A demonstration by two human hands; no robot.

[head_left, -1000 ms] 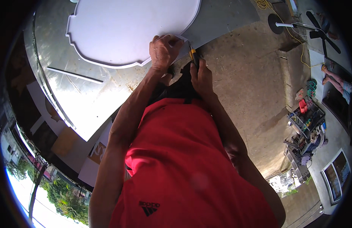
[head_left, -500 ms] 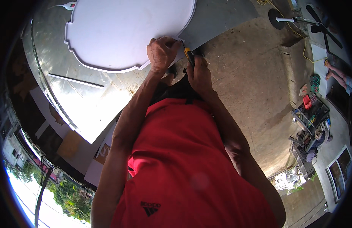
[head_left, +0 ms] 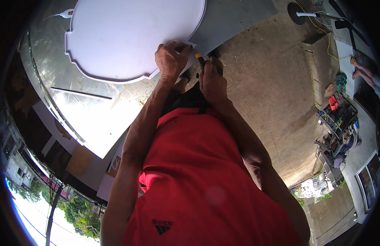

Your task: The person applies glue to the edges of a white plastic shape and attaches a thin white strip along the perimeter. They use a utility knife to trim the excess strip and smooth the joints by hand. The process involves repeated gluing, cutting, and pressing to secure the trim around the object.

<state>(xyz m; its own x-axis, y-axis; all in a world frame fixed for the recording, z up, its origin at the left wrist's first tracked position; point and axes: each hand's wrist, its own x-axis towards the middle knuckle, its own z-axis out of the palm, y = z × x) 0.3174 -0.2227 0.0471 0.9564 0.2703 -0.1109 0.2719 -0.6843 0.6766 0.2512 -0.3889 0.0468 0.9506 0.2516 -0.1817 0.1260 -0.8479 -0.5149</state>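
Note:
A large white panel [head_left: 132,39] with a rounded, stepped outline and a thin raised edge strip [head_left: 112,81] lies on the grey table [head_left: 231,20]. At its near right edge my left hand [head_left: 170,61] is closed, thumb and fingers pinching the strip. My right hand [head_left: 214,84], just right of it and close to my body, grips a black and yellow utility knife [head_left: 201,60]. The knife points up toward the panel's corner, apart from it as far as I can tell. Its blade is too small to make out.
A glue bottle [head_left: 67,14] with a thin nozzle lies at the far left, and a dark thin bar [head_left: 81,93] nearer. Right are a pedestal fan [head_left: 307,14], yellow cord [head_left: 329,47], sandals [head_left: 341,82], a cluttered rack [head_left: 339,121] and another person's legs [head_left: 364,71].
The knife has drawn back slightly from the panel's edge, toward my body. My left hand stays at the strip. The whole view has shifted a little.

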